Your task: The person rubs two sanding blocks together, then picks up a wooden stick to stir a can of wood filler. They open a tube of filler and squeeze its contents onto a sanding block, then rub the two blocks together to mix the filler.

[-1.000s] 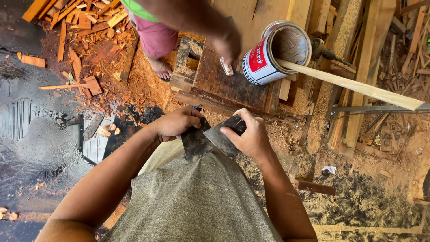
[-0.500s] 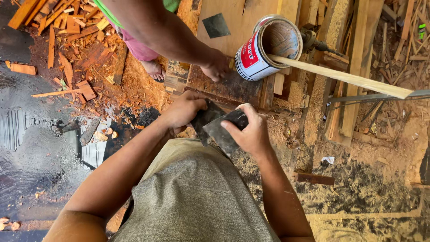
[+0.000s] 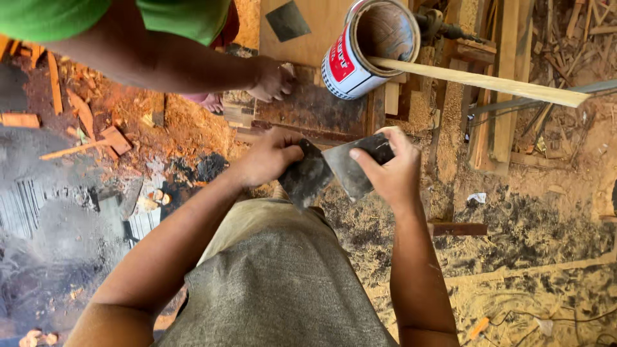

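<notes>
Left hand [image 3: 267,157] gripping a dark flat metal scraper blade [image 3: 307,177], right hand [image 3: 385,168] clamped on a second grey scraper blade [image 3: 350,168], blades touching above the lap, open red-and-white tin can [image 3: 369,48] with pale wooden stick [image 3: 488,83] beyond, co-worker's hand [image 3: 273,80] on dark wooden board [image 3: 321,109].

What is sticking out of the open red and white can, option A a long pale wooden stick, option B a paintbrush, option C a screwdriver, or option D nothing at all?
A: a long pale wooden stick rests in the mouth of the open can and runs out to the right, beyond the left hand and right hand, which each hold a flat scraper blade.
</notes>
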